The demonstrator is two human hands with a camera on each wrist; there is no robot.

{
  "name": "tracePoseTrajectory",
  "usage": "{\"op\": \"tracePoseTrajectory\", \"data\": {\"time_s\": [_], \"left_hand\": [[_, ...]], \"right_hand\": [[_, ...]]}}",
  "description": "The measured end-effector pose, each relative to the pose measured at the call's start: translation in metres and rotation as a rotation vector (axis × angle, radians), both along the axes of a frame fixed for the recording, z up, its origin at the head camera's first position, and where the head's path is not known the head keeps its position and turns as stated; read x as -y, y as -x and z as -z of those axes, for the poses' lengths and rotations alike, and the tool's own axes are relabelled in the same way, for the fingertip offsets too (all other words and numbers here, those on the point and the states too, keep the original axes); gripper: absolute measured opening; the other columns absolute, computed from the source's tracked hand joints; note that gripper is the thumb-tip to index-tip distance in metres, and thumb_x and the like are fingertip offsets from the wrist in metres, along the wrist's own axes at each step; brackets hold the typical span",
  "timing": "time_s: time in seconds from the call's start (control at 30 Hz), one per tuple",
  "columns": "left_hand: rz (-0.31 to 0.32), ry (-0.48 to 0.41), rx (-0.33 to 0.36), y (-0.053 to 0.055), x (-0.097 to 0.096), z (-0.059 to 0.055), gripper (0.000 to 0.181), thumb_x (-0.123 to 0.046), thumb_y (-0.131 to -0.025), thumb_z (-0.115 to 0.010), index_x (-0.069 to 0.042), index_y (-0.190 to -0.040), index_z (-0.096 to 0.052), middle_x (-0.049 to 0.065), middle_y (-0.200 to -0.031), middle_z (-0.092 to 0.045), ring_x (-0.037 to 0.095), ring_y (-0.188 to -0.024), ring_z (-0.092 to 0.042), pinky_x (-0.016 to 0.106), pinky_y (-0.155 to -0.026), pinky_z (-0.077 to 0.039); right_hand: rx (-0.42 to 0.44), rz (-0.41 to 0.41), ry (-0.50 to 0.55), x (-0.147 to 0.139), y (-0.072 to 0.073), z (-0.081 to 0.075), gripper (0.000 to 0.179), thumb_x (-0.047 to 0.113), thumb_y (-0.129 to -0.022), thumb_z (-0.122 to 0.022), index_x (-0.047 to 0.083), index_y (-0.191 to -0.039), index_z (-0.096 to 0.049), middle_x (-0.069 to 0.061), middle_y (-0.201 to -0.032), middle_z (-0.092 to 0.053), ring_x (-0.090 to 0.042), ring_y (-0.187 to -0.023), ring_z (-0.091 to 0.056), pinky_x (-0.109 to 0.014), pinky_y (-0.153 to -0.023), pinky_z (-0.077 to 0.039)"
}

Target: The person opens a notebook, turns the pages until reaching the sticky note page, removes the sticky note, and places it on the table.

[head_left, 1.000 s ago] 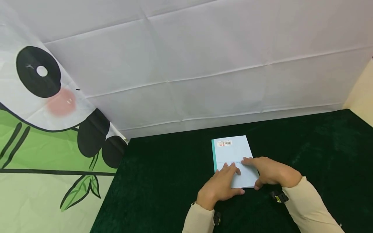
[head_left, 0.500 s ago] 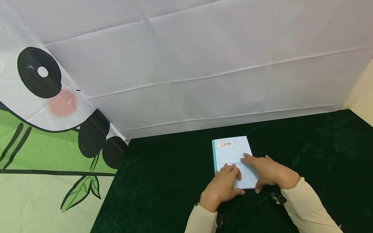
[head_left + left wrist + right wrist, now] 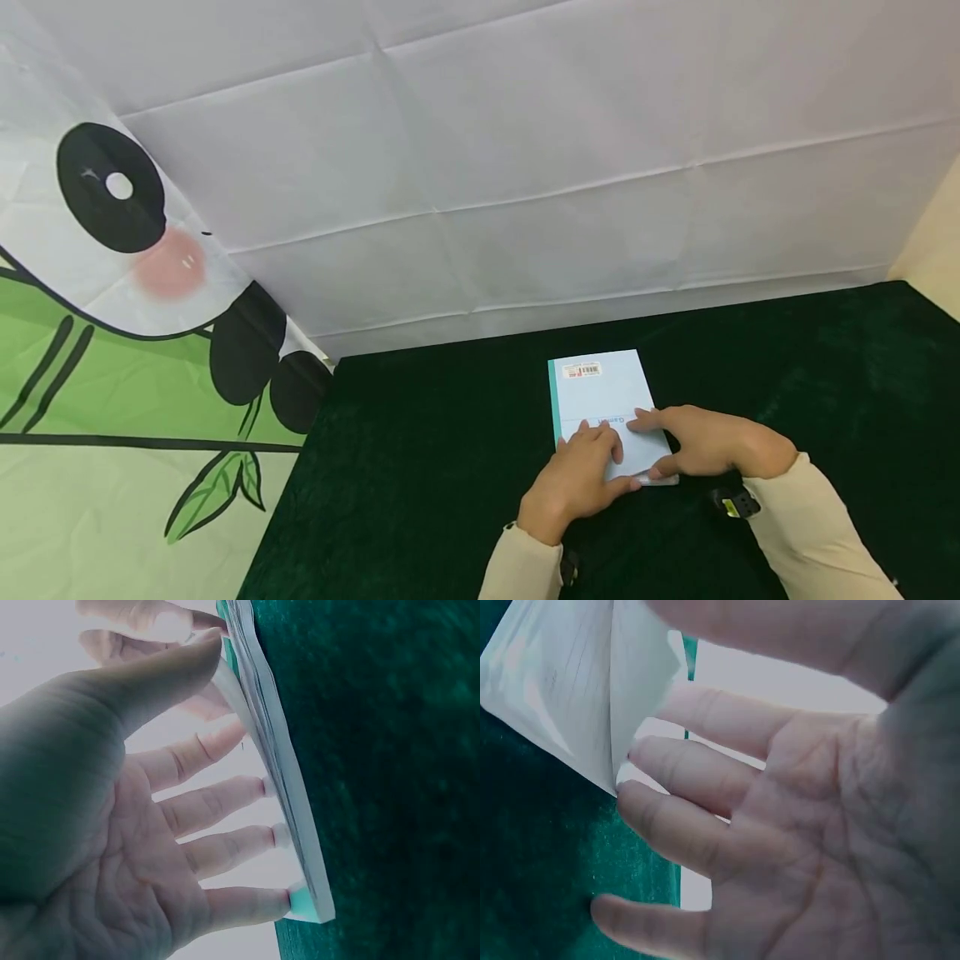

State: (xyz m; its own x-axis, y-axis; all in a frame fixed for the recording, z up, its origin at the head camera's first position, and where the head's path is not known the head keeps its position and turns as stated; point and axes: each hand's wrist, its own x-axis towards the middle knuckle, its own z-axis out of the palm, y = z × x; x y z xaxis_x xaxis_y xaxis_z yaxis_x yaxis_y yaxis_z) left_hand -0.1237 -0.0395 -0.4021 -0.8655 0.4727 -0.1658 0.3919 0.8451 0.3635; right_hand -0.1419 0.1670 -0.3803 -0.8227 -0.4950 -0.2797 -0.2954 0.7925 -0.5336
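Note:
A pale blue notebook (image 3: 602, 390) with a teal spine and a barcode sticker lies flat on the dark green cloth. My left hand (image 3: 572, 485) rests its straight fingertips on the spine side of the cover, its thumb at the near edge. On the opposite side my right hand (image 3: 705, 437) pinches the cover near its lower right corner, thumb below and fingers on top. That corner is slightly raised, and in the right wrist view pale pages (image 3: 562, 682) show beneath. The left wrist view shows the page edges (image 3: 289, 780) beside the left fingers.
Dark green cloth (image 3: 420, 458) covers the table around the notebook. A white sheet (image 3: 525, 167) hangs behind the table's far edge. At left hangs a cloth with a cartoon print (image 3: 150, 375).
My right hand has moved to the right, and its thumb has come under the cover, lifting the near right corner. My left hand has stayed almost in place.

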Motion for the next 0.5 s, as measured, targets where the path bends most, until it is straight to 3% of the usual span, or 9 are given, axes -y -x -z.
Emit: {"op": "tracePoseTrajectory", "data": {"time_s": [0.13,0.23,0.4,0.5], "left_hand": [[-0.020,-0.001,0.000,-0.0001,-0.0033,0.0015,0.026,-0.047,-0.094,-0.067,-0.025,-0.099,-0.053,-0.002,-0.142,-0.060,0.030,-0.145,-0.046,0.059,-0.113,-0.041],[-0.031,-0.009,-0.005,-0.0008,-0.0053,0.0032,0.022,-0.043,-0.097,-0.064,-0.025,-0.104,-0.054,0.001,-0.136,-0.063,0.032,-0.144,-0.048,0.060,-0.112,-0.042],[-0.041,-0.017,-0.003,-0.0003,-0.0061,0.0037,0.022,-0.039,-0.101,-0.058,-0.025,-0.117,-0.051,0.009,-0.133,-0.065,0.037,-0.141,-0.050,0.062,-0.111,-0.041],[-0.056,-0.052,0.007,0.0001,-0.0057,0.0026,0.021,-0.038,-0.103,-0.054,-0.023,-0.118,-0.050,0.005,-0.111,-0.069,0.026,-0.114,-0.068,0.054,-0.102,-0.050]], "right_hand": [[0.006,0.000,0.033,-0.0012,-0.0001,-0.0019,0.054,0.034,-0.091,-0.073,0.006,-0.135,-0.062,-0.025,-0.149,-0.052,-0.049,-0.136,-0.048,-0.066,-0.107,-0.039],[0.003,0.014,0.064,-0.0006,-0.0001,-0.0025,0.056,0.040,-0.094,-0.067,0.003,-0.135,-0.061,-0.025,-0.143,-0.057,-0.048,-0.133,-0.052,-0.065,-0.106,-0.042],[-0.027,0.048,0.101,-0.0020,-0.0006,-0.0034,0.083,0.048,-0.088,-0.073,0.003,-0.150,-0.043,-0.031,-0.151,-0.046,-0.051,-0.137,-0.047,-0.066,-0.107,-0.040],[-0.034,0.087,0.114,-0.0034,-0.0018,-0.0032,0.103,0.045,-0.080,-0.082,0.001,-0.156,-0.029,-0.036,-0.157,-0.032,-0.055,-0.141,-0.039,-0.068,-0.110,-0.036]]}}
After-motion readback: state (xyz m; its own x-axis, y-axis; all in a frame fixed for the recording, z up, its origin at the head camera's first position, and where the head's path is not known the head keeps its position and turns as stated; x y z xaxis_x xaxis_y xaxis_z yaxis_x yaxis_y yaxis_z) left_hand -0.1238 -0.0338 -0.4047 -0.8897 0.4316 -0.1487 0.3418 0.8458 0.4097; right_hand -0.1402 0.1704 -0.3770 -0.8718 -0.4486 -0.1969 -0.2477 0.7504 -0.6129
